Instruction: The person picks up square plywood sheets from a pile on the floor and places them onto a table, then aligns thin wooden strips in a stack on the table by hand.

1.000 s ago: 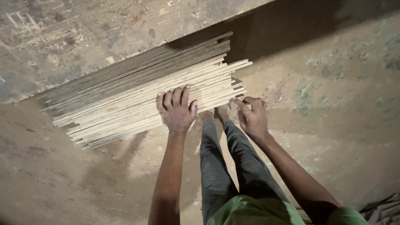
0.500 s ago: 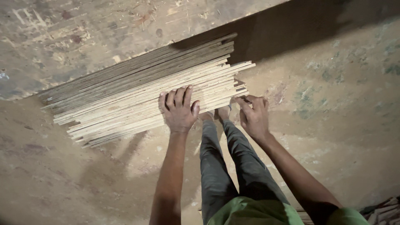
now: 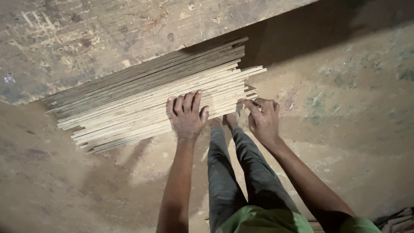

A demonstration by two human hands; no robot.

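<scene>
Where the bare dirt floor point(image 3: 345, 129) spreads widest, brown and patchy with faint greenish marks on the right, it runs up to a rough, scratched wooden wall point(image 3: 86, 39) across the top, and a dark band of shadow falls along the upper right. Leaning edge-on against that wall stands a stack of thin wooden sheets point(image 3: 138, 95), pale at the near side and darker at the back, their ends uneven and a few boards jutting out at the right. A person bends over it, and I see grey trousers point(image 3: 233, 172) and the hem of a green shirt point(image 3: 267, 220) from above, with bare feet point(image 3: 226, 119) set just beside the stack's near edge. Some scrap pieces point(image 3: 396, 218) lie in the bottom right corner. The left hand point(image 3: 186, 114) lies flat on top of the sheet edges, fingers stretched out and slightly apart, thumb out to the side, pressing rather than gripping. The right hand point(image 3: 262, 118) is at the stack's right end, its fingers curled, with the forefinger and thumb reaching to the tips of the nearest boards; whether they pinch one, I cannot tell.
</scene>
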